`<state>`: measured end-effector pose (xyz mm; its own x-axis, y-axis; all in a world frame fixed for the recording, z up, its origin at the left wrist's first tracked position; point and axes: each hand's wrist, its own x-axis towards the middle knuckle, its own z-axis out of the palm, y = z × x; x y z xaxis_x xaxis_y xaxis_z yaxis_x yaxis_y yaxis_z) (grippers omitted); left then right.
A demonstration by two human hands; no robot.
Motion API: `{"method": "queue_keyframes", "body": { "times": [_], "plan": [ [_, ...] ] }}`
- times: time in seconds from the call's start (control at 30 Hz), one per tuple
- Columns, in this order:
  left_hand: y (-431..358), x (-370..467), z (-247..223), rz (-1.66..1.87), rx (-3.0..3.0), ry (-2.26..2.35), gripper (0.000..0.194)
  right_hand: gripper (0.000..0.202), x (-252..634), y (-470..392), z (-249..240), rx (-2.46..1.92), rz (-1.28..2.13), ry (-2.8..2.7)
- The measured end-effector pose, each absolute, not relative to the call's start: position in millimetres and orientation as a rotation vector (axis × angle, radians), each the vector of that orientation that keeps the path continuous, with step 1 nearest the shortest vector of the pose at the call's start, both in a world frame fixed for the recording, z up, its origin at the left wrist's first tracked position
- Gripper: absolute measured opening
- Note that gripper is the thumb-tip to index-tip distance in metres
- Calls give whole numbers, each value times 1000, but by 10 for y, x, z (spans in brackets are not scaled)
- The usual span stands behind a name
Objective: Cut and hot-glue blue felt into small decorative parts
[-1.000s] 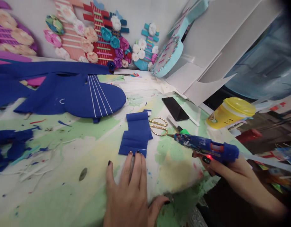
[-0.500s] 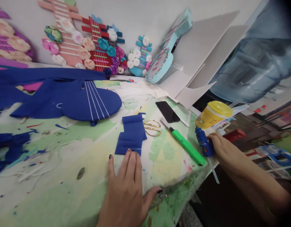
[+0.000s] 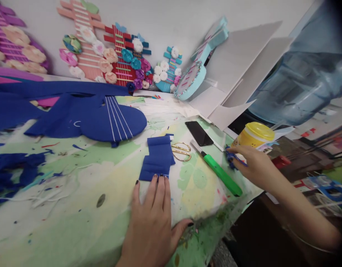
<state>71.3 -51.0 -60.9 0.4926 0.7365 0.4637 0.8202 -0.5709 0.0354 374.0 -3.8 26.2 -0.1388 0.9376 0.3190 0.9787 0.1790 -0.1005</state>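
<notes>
My left hand [image 3: 151,218] lies flat on the table with its fingers stretched out. Its fingertips press on the lower edge of a folded blue paper piece [image 3: 157,157]. Gold-handled scissors [image 3: 182,152] poke out from beside that paper. At the right edge of the table, my right hand [image 3: 251,163] is closed around a blue glue gun [image 3: 231,155], mostly hidden by the fingers. Between the hands lies a green utility knife [image 3: 222,175] with its blade pointing away. A blue guitar-shaped cutout [image 3: 112,120] with white strings rests at the left.
A black phone [image 3: 199,133] lies beyond the knife. Behind my right hand stands a yellow-lidded tub [image 3: 256,133], near a large water jug [image 3: 301,89]. Decorated paper guitars [image 3: 122,55] lean on the wall. Blue scraps [image 3: 15,168] litter the left side.
My right hand has moved away from me and a little left with the glue gun, which now shows less. My left hand stays on the blue paper. The view has shifted slightly.
</notes>
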Motion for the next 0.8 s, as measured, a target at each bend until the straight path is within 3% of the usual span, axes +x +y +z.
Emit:
{"method": "queue_keyframes", "body": {
  "times": [0.2,0.3,0.8],
  "plan": [
    [-536,731,-592,-665,-2501,-1378,80,22,2581,186,228,-1614,1159,-1749],
    [-530,724,-619,-709,-2486,-1331,81,26,2352,348,77,-1585,1546,-1463],
    [-509,705,-611,-757,-2548,-1393,77,19,2015,396,-82,-1104,1430,-1119]
  ]
}}
